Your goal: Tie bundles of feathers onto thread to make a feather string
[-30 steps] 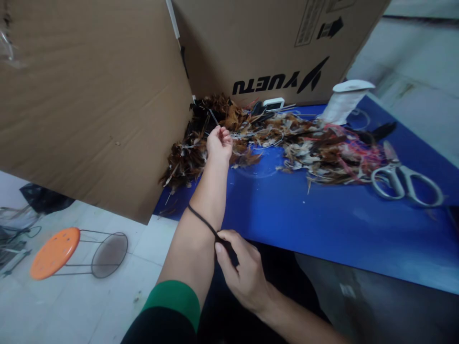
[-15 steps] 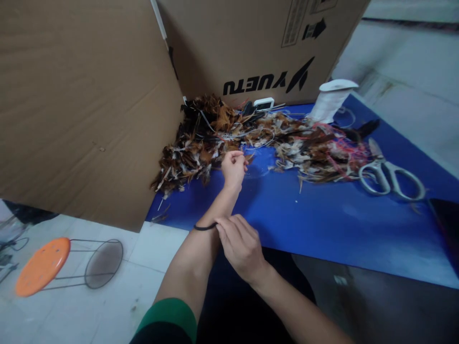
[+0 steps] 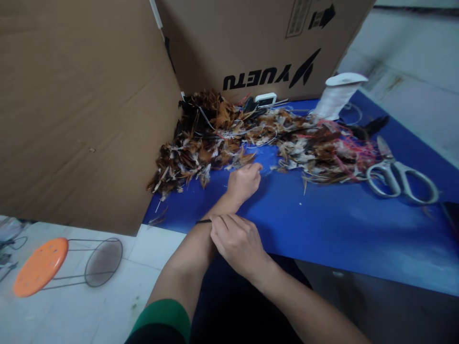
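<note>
A thin black elastic band [image 3: 203, 221] circles my left forearm. My right hand [image 3: 238, 241] is closed at the arm, its fingers pinching the band; the fingertips are partly hidden. My left hand [image 3: 245, 182] is curled into a loose fist above the blue table, its back turned up, with nothing visible in it. Just beyond it lies a heap of brown, black and white feathers [image 3: 204, 153]. Further right are more feathers tangled with pink string [image 3: 353, 150].
Silver-handled scissors [image 3: 398, 179] lie at the right of the blue table [image 3: 322, 224]. A white spool [image 3: 337, 98] and a small white digital device [image 3: 266, 99] stand behind the feathers. Cardboard panels [image 3: 201, 48] rise at the back and left. An orange stool [image 3: 41, 267] lies on the floor.
My left hand has turned over and curled tighter, moving slightly right and nearer to me. My right hand stays at the band, now lying flatter over the forearm. The view has shifted slightly.
</note>
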Motion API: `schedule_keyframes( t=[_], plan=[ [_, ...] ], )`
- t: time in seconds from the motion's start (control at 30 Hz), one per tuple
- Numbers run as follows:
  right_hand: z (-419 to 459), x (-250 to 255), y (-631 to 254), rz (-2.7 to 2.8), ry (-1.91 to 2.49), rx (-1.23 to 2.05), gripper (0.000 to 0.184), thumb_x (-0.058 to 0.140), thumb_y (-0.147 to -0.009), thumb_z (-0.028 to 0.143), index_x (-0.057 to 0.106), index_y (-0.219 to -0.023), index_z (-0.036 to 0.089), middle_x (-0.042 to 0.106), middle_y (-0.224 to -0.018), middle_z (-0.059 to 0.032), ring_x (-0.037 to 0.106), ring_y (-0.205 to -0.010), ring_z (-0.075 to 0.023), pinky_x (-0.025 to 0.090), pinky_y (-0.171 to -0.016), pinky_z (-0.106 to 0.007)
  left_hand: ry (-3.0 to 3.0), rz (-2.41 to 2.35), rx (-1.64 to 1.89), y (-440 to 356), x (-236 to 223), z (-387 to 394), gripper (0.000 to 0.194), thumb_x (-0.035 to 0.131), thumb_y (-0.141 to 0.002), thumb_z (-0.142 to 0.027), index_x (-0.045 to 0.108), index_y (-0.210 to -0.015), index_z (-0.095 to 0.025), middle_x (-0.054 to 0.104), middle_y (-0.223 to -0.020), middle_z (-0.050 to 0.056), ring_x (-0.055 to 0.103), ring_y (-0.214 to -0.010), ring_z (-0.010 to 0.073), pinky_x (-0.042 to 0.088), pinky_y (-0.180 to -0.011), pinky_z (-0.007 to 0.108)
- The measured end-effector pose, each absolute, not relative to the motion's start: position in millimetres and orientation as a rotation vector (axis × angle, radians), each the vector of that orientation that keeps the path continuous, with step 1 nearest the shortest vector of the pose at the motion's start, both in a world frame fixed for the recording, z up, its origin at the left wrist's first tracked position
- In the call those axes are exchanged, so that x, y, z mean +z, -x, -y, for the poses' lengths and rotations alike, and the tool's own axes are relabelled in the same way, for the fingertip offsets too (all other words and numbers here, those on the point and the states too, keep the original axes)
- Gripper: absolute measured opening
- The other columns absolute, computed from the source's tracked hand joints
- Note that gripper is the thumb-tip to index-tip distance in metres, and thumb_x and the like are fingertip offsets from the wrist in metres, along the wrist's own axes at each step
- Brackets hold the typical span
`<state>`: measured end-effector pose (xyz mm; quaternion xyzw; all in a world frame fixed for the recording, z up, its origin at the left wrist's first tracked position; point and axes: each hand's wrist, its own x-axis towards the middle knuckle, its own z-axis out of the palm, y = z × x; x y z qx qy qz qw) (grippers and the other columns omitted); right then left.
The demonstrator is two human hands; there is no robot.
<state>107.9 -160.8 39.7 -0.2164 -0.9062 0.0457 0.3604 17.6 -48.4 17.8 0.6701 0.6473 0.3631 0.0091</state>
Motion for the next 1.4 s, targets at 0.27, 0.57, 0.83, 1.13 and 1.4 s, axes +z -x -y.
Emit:
schedule_keyframes(
  t=[0.27,0.57,0.83,1.13,1.4],
  plan=[
    [125,38,-123,2.485,0.586,0.396,0.02,0.045,-0.092,0.024,0.063,-0.086,0.018,0.065,-0.072,-0.0029,0.06,-0.065,-0.0132,0.038,-0.061,-0.026,-1.938,-1.885,1.318,22,28,58,0.018,0.049,-0.084,-0.019,0.064,-0.091,-0.024,0.067,-0.082,0.004,0.061,-0.075,0.0162,0.044,-0.076,0.026],
    [42,33,-135,2.804,0.813,0.445,0.013,0.051,-0.087,0.021,0.064,-0.085,0.019,0.069,-0.08,-0.0037,0.058,-0.063,-0.0136,0.028,-0.055,-0.025,-1.648,-2.782,0.712,91,34,95,0.029,0.061,-0.078,-0.039,0.061,-0.1,-0.02,0.064,-0.086,0.007,0.06,-0.079,0.0219,0.041,-0.069,0.03],
    [21,15,-134,2.484,0.807,0.807,0.016,0.051,-0.084,0.024,0.067,-0.085,0.021,0.066,-0.071,0.0005,0.056,-0.06,-0.0103,0.035,-0.058,-0.023,-1.75,-2.828,0.453,95,26,93,0.02,0.049,-0.086,-0.032,0.064,-0.088,-0.02,0.061,-0.098,0.009,0.061,-0.084,0.0201,0.042,-0.072,0.029],
    [7,12,-139,2.174,0.885,0.954,0.016,0.053,-0.08,0.026,0.067,-0.081,0.018,0.061,-0.066,0.0006,0.05,-0.056,-0.0085,0.037,-0.058,-0.021,-1.87,-2.726,1.08,101,45,93,0.02,0.049,-0.086,-0.034,0.062,-0.086,-0.019,0.062,-0.087,0.007,0.057,-0.082,0.0188,0.042,-0.078,0.028],
    [2,11,-139,2.142,0.914,0.938,0.015,0.052,-0.08,0.025,0.066,-0.081,0.017,0.058,-0.062,0.0019,0.047,-0.054,-0.0077,0.037,-0.058,-0.021,-1.399,-2.594,1.436,115,44,73,0.024,0.054,-0.08,-0.034,0.05,-0.061,-0.018,0.043,-0.054,-0.004,0.042,-0.054,0.01,0.032,-0.056,0.022]
  ],
)
